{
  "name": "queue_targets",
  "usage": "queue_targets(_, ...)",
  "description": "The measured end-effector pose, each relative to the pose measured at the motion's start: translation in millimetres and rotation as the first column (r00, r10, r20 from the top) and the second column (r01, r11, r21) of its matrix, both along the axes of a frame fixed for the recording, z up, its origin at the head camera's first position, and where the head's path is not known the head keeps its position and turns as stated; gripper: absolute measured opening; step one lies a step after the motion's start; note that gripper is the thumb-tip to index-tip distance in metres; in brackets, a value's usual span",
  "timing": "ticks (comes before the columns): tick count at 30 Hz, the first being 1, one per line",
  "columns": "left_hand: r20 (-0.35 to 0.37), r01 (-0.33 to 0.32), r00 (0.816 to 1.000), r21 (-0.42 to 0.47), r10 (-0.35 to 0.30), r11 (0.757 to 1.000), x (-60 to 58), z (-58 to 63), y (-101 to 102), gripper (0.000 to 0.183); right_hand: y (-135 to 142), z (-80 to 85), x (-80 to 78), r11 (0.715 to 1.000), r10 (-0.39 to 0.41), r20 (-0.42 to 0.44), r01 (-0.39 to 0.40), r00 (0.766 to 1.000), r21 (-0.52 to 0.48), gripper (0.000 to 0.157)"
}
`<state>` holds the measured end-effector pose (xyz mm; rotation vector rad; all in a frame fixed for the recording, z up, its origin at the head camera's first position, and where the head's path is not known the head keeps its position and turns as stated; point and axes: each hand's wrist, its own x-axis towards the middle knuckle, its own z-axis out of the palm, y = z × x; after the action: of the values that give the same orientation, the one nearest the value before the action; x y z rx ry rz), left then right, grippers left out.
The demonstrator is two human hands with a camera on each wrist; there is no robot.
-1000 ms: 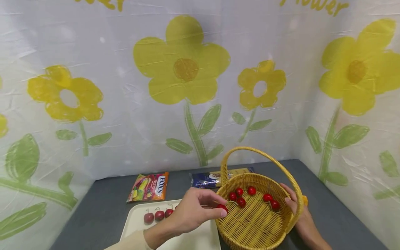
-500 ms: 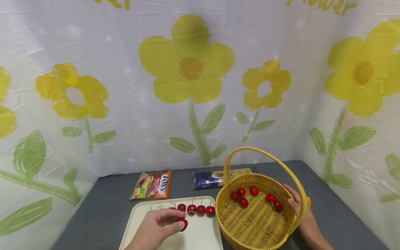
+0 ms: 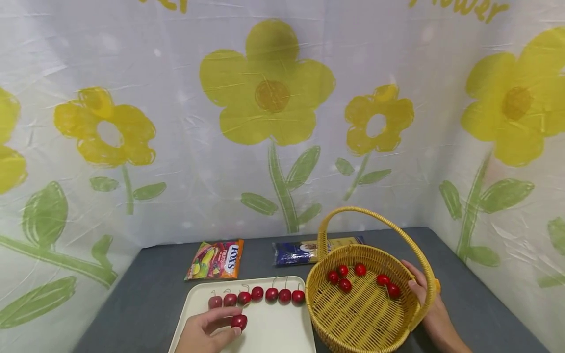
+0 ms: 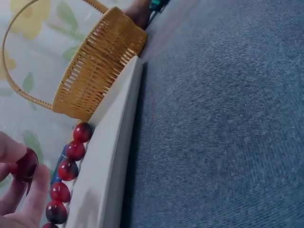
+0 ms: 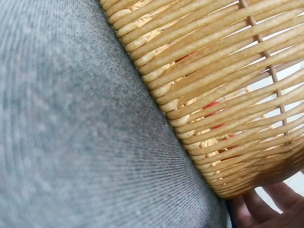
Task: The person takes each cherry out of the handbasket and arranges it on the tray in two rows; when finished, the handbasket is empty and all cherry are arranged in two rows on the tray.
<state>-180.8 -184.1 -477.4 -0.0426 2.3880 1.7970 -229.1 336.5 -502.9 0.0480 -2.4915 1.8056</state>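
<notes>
My left hand (image 3: 205, 332) pinches a dark red cherry (image 3: 239, 321) between thumb and fingers, over the left part of a cream tray (image 3: 275, 331). Behind it, a row of several cherries (image 3: 271, 294) with stems lines the tray's far side. At the right, my right hand (image 3: 430, 309) holds the rim of a yellow wicker basket (image 3: 353, 338), thumb on the inner side. Several brighter red cherries (image 3: 345, 285) lie in the basket. In the left wrist view, the pinched cherry (image 4: 26, 165) is held by the fingertips, apart from the row.
A bag of Fox's fruit candy (image 3: 215, 260) lies behind the tray. A blue and gold packet (image 3: 295, 252) is partly hidden behind the basket, whose tall handle (image 3: 388, 223) arches up. The dark grey table (image 3: 132, 304) ends at a flower-printed curtain (image 3: 185, 206).
My left hand has moved from the basket's left rim back leftward over the tray, carrying the cherry with it. My right hand stays on the basket; the view has shifted slightly.
</notes>
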Motion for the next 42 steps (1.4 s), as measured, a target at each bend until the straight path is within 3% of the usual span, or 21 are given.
queue_targets(7,-0.034,-0.010,0.999,-0.073,0.007,0.997,1.8,-1.5,7,0.047,0,0.1,0.2,1.000,-0.010,0.001,0.010,1.000,0.018,0.064)
queue_targets(15,-0.073,0.154,0.986,0.016,-0.152,0.988,3.4,-5.9,14,0.042,0,-0.2,0.4,1.000,-0.015,0.004,0.014,1.000,0.017,0.063)
queue_targets(23,-0.082,0.277,0.960,0.096,-0.269,0.956,2.6,-6.9,42,0.033,-1,0.2,-1.3,1.000,-0.023,0.007,0.023,1.000,0.021,0.063)
queue_targets(27,-0.141,0.371,0.923,0.085,-0.358,0.925,-0.9,-16.0,55,0.029,-2,0.1,-0.7,1.000,-0.021,-0.021,0.021,1.000,0.020,0.062)
queue_targets(33,-0.230,0.530,0.835,0.093,-0.500,0.843,-19.7,-52.3,69,0.028,-1,0.5,-0.6,0.999,-0.021,-0.031,0.022,0.999,0.038,0.062)
queue_targets(37,-0.267,0.593,0.790,0.098,-0.552,0.799,-23.4,-59.8,82,0.028,-1,1.0,-0.9,0.999,-0.021,-0.046,0.023,0.999,0.040,0.062)
queue_targets(40,-0.295,0.608,0.767,0.045,-0.571,0.793,-24.7,-61.8,91,0.026,-1,0.9,-0.3,0.999,-0.018,-0.056,0.020,0.998,0.039,0.061)
queue_targets(42,-0.293,0.607,0.762,0.013,-0.578,0.794,-26.4,-65.5,95,0.025,-1,0.7,0.5,0.999,-0.017,-0.063,0.019,0.998,0.038,0.061)
